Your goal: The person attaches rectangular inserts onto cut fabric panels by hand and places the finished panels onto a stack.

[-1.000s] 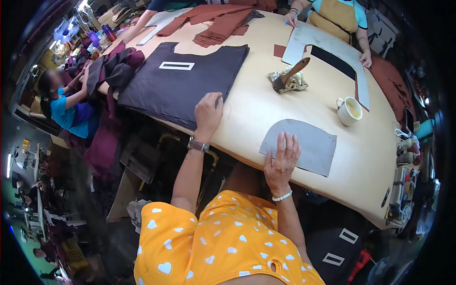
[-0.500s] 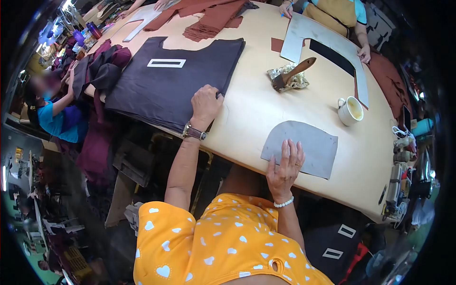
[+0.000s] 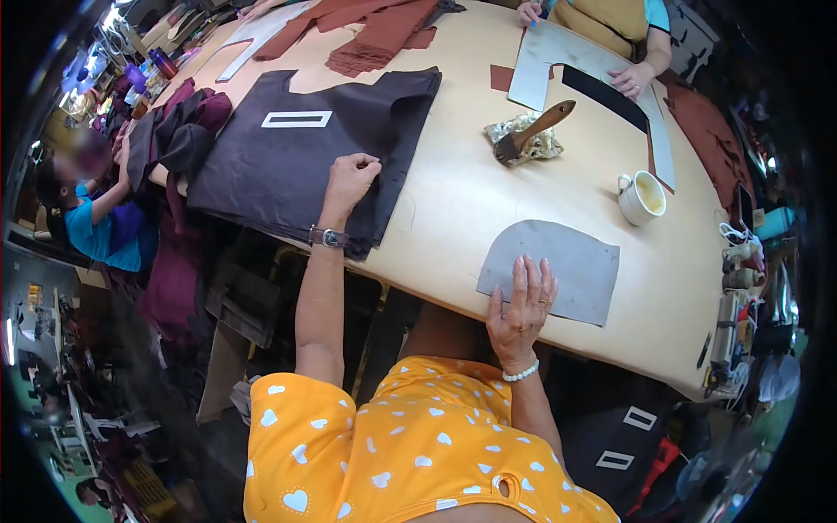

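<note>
A stack of dark fabric pieces (image 3: 253,170) lies on the left part of the table, with a white rectangular frame (image 3: 296,125) on top. My left hand (image 3: 350,185) pinches the top piece near its right side, fingers closed, and the cloth there is drawn up in a fold. Flat on a grey, round-topped template (image 3: 577,261) rests my right hand (image 3: 520,318), its fingers stretched out. The template sits at the table's near edge.
On the pale table (image 3: 436,196) are a wooden-handled brush (image 3: 542,127) on a crumpled pad, and a white cup (image 3: 635,207) with yellowish contents. Opposite, a co-worker's hand (image 3: 633,80) touches a large pale template (image 3: 529,78). Rust-coloured cloth (image 3: 375,39) lies at the back.
My left hand has moved left with the pinched cloth, baring a strip of the layer beneath. My right hand stays put. The co-worker's hand opposite has shifted inward over the pale template.
</note>
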Motion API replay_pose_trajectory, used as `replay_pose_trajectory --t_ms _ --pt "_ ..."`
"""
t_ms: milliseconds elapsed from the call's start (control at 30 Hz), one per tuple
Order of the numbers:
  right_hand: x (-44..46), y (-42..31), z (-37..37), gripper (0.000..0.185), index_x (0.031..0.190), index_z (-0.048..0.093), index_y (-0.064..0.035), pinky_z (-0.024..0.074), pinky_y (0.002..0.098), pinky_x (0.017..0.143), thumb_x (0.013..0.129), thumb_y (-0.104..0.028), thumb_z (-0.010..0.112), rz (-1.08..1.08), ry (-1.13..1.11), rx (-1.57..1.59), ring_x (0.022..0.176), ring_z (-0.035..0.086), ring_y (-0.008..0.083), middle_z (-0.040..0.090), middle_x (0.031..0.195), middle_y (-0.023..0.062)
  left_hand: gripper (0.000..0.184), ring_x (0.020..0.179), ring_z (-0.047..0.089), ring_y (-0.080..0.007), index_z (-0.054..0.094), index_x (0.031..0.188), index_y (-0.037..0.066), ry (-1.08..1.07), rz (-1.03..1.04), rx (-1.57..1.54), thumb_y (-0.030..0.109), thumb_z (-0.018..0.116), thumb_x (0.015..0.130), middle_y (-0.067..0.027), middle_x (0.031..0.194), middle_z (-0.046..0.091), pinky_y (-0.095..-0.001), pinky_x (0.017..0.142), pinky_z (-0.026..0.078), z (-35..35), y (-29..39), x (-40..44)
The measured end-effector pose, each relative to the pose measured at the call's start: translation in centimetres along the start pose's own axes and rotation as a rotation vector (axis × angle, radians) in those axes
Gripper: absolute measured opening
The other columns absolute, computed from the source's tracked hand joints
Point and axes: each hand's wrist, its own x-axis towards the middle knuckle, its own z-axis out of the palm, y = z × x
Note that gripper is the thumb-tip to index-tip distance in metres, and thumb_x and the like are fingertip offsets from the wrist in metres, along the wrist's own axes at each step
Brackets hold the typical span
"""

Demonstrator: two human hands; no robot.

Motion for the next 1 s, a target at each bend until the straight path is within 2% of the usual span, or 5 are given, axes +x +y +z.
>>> replay_pose_trajectory --t_ms 233,533,633,767,1000 --pt "0.4 -0.4 -0.6 0.055 0.128 0.043 -0.0011 0.0217 0.0486 0.105 0.078 -0.015 0.061 0.011 -0.045 0.015 0.124 0.039 0.0331 0.05 0.124 0.0127 0.009 0.106 0.056 -0.0331 0.059 0.077 -0.002 0.008 0.432 0.221 0.006 0.057 0.072 -0.0218 0.117 0.056 -0.036 0.09 0.044 0.8 4.3 -5.1" --pt "9.1 -4.0 2.6 0.081 0.135 0.02 0.0091 0.049 0.0409 0.064 0.078 -0.028 0.064 0.341 -0.384 0.768 0.072 0.063 0.0389 0.064 0.08 0.0199 0.01 0.112 0.05 -0.0364 0.055 0.082 0.0 -0.1 0.525 0.166 0.005 0.057 0.073 -0.0216 0.117 0.055 -0.0418 0.095 0.039 3.9 4.7 -12.6" --pt "11.7 -4.8 3.1 0.072 0.135 0.023 0.0074 0.0486 0.0351 0.067 0.08 -0.015 0.063 0.366 -0.384 0.504 0.069 0.06 0.0314 0.061 0.089 0.0226 0.012 0.11 0.051 -0.0371 0.055 0.084 0.0 -0.096 0.551 0.124 0.006 0.056 0.073 -0.0231 0.115 0.055 -0.0434 0.095 0.039 4.6 5.2 -14.1" --pt "12.5 -3.7 4.5 0.07 0.137 0.02 0.0031 0.0481 0.0448 0.07 0.08 -0.011 0.057 0.3 -0.093 0.574 0.076 0.061 0.0423 0.062 0.086 0.028 0.013 0.114 0.049 -0.0349 0.055 0.086 0.0 -0.115 0.521 0.086 0.004 0.057 0.073 -0.0199 0.119 0.054 -0.0416 0.096 0.039 6.5 6.2 -15.8" --pt "9.6 -0.7 6.1 0.07 0.14 0.009 0.0061 0.0266 0.0377 0.106 0.082 0.001 0.049 0.252 -0.004 0.53 0.128 0.031 0.041 0.027 0.138 0.0321 0.025 0.108 0.053 -0.034 0.059 0.093 0.004 0.05 0.599 0.231 0.019 0.066 0.075 -0.0184 0.114 0.058 -0.0411 0.094 0.04 2.3 6.6 -10.1"
